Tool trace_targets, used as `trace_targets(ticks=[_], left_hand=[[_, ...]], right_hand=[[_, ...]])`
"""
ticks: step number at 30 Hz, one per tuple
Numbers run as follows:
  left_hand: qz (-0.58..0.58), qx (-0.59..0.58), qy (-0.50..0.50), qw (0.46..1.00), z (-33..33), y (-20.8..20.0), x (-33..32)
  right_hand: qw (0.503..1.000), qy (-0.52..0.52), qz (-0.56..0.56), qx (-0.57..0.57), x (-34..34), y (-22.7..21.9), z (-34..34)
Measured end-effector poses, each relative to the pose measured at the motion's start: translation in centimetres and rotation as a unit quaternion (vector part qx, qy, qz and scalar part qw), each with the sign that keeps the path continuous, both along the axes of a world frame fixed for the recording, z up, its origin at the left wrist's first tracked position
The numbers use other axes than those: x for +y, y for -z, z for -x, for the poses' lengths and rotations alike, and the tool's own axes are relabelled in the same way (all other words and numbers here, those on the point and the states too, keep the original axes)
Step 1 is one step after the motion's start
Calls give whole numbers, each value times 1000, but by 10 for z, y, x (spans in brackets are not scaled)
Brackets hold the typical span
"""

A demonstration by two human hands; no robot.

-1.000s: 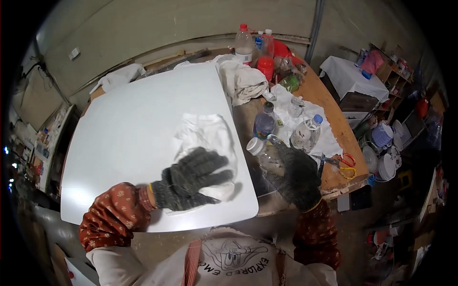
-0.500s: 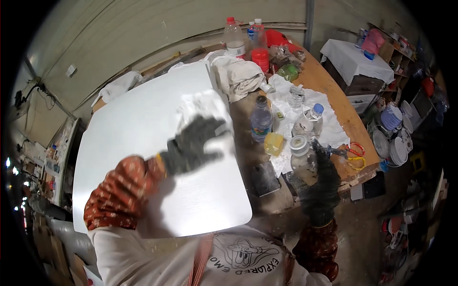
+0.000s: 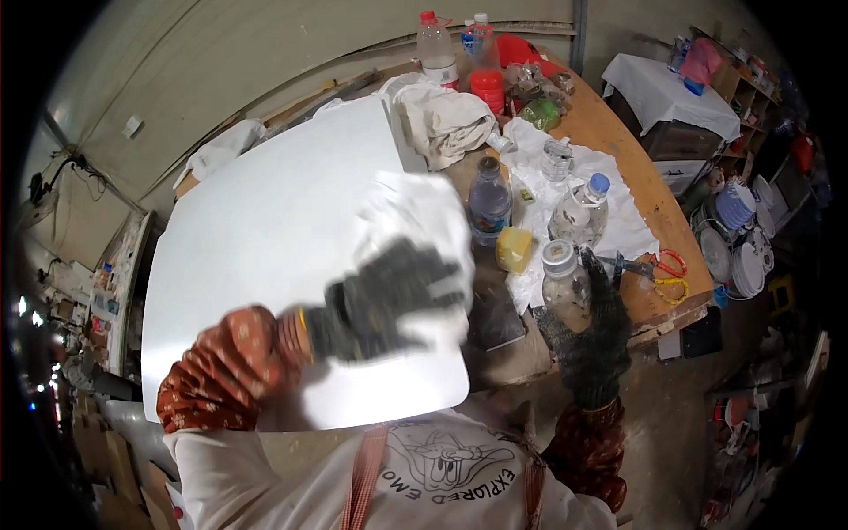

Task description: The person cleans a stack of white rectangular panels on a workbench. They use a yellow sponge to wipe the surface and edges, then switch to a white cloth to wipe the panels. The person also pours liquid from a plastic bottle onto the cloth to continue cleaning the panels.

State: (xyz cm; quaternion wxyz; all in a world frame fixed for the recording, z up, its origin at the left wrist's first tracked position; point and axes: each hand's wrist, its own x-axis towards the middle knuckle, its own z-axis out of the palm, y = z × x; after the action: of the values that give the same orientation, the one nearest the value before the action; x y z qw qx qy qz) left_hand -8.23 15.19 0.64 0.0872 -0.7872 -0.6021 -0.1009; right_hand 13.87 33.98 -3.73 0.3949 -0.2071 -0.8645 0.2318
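My left hand [image 3: 402,300], in a dark grey knit glove, lies flat with fingers spread on a crumpled white cloth [image 3: 420,212]. Under the cloth is a large smooth white panel [image 3: 265,212] with rounded corners; motion blurs hand and cloth. At the panel's right, my right hand [image 3: 596,340], gloved alike, curls around a clear plastic bottle [image 3: 565,296] with a white cap, thumb on one side and fingers on the other. Close by stand a blue-capped clear bottle [image 3: 580,215], a dark-capped bottle [image 3: 489,203] and a yellow block [image 3: 514,249].
Scissors [image 3: 649,268] with red and yellow handles lie near the wooden table's [image 3: 658,190] right edge. A bunched cloth [image 3: 446,119], a red-capped bottle [image 3: 437,53] and a bottle of red liquid [image 3: 487,84] are at the back. White buckets [image 3: 738,234] stand beyond the right edge.
My left hand and the white cloth have slid rightward and nearer across the panel. My right hand stays at the white-capped bottle. The view has shifted slightly.
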Motion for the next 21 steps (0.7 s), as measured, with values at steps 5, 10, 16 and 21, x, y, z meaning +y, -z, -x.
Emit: trace_targets(ticks=[5, 10, 16, 21], left_hand=[[24, -20, -148, 989, 29, -9, -1], [-53, -105, -326, 938, 98, -12, -1], [-92, -130, -362, 919, 96, -7, -6], [-76, -199, -420, 882, 103, -1, -13]], right_hand=[[998, -66, 7, -2, -6, 4, 12], [989, -99, -92, -53, -21, -13, 13], [960, -82, -159, -213, -21, -23, 45], [937, -127, -263, -191, -13, -37, 62]])
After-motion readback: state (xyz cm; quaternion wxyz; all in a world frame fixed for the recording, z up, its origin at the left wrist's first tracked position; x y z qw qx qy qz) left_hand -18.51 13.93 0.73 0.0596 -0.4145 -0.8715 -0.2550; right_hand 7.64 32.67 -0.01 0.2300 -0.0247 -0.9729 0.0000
